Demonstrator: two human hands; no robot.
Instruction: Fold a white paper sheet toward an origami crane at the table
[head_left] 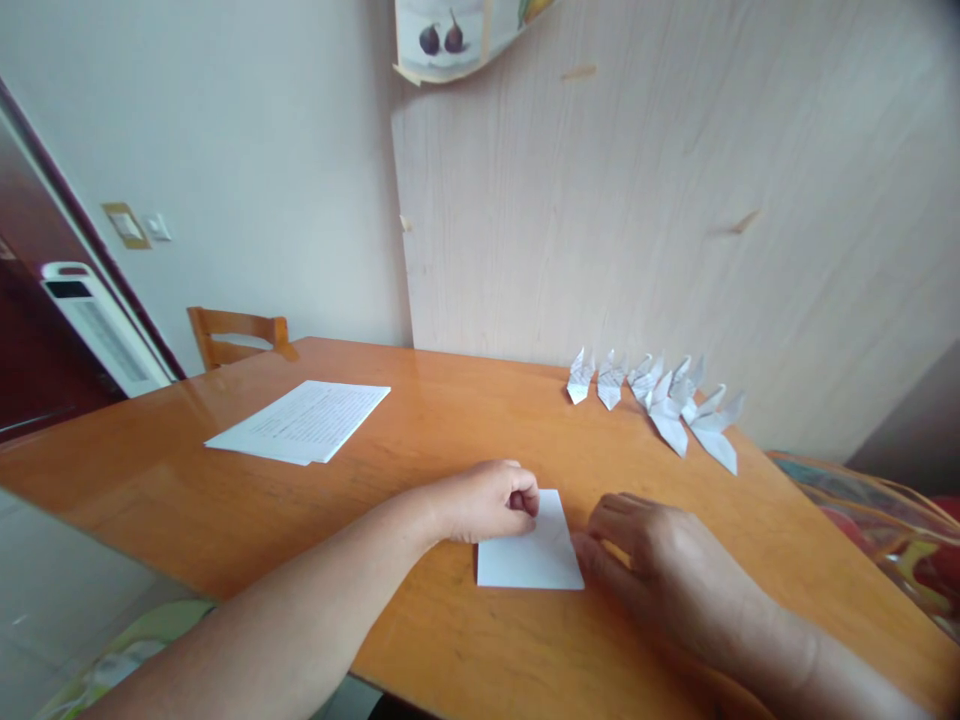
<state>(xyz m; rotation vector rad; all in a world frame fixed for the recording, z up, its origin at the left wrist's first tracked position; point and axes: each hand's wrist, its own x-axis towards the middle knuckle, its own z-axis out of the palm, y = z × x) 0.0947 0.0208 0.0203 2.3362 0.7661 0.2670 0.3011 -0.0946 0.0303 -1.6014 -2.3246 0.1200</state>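
Observation:
A folded white sheet of paper (531, 562) lies flat on the wooden table in front of me. My left hand (491, 502) rests over its upper left part, fingers curled in with nothing visible between them. Beside the paper's right edge is my right hand (645, 545), its thumb and fingers apart and bent downward. The right fingertips come close to the edge; whether they touch it I cannot tell.
Several folded paper cranes (666, 415) stand at the table's back right. A stack of written sheets (300, 422) lies at the left on the orange-brown table (450, 410). Behind the table are a wooden chair (238, 326) and a wall panel (600, 220).

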